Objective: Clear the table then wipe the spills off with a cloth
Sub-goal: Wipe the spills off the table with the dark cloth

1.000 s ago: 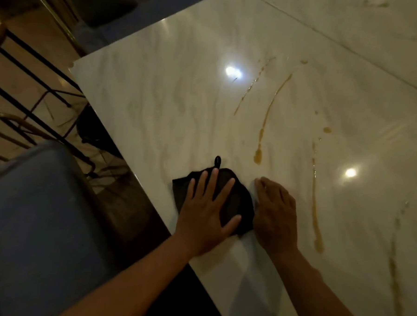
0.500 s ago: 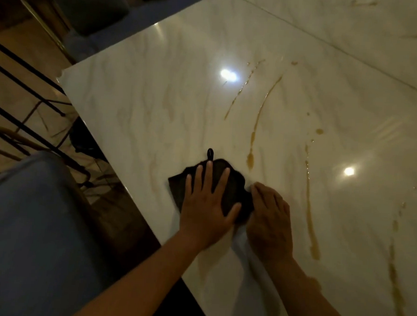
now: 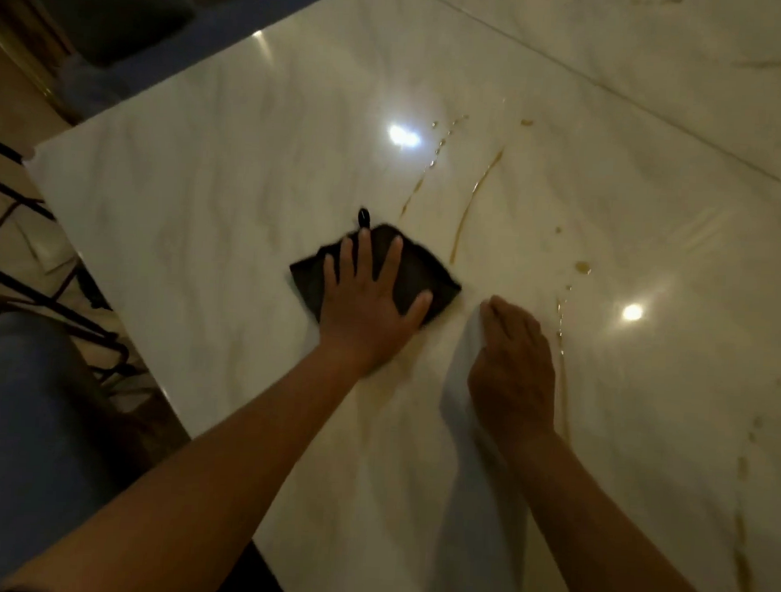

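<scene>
Blue chair seat (image 3: 24,435) at 8 o'clock, beside the counter (image 3: 195,186) edge, black metal frame (image 3: 40,295) behind it. Dark cloth (image 3: 430,270) lies flat on the white marble counter near centre, small loop (image 3: 364,216) sticking out at its 12 o'clock corner. Left hand (image 3: 369,313) flat on the cloth, fingers straight and spread, pressing it down. Brown spill streaks (image 3: 468,209) at 1 o'clock of the cloth, close to its edge. Right hand (image 3: 511,370) at 4 o'clock of the cloth, apart from it, palm down on the counter, fingers bent, holding nothing. More brown streaks (image 3: 560,381) just beside the right hand, droplets (image 3: 582,267) at 2 o'clock.
</scene>
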{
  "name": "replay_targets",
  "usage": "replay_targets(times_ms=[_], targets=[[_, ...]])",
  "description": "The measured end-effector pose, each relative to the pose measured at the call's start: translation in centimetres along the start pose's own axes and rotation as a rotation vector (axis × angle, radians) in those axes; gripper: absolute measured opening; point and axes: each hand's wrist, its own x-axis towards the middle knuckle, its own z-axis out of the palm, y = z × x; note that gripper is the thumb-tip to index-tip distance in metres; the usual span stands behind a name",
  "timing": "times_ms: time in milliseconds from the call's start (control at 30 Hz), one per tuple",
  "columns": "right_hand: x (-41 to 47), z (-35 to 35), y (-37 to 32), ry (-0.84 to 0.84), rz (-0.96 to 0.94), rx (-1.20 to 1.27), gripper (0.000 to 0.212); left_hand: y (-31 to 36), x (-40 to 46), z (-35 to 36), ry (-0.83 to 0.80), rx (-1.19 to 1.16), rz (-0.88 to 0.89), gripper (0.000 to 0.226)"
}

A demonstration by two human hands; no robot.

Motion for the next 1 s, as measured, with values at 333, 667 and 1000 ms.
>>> replay_targets(times_ms=[333, 667, 1000], targets=[[13.4, -0.3, 2.0, -0.024, -0.035, -0.018, 0.028, 0.5, 5.6, -0.8, -0.031, 0.014, 0.128, 0.086], [18.3, 0.1, 3.5, -0.057, 0.031, -0.057, 0.018, 2.1, 15.6, -0.9, 0.006, -0.002, 0.077, 0.086], [24.9, 3.2, 6.7, 0.029, 0.015, -0.012, 0.036, 3.0, 22.0, -1.3, -0.023, 0.008, 0.145, 0.090]])
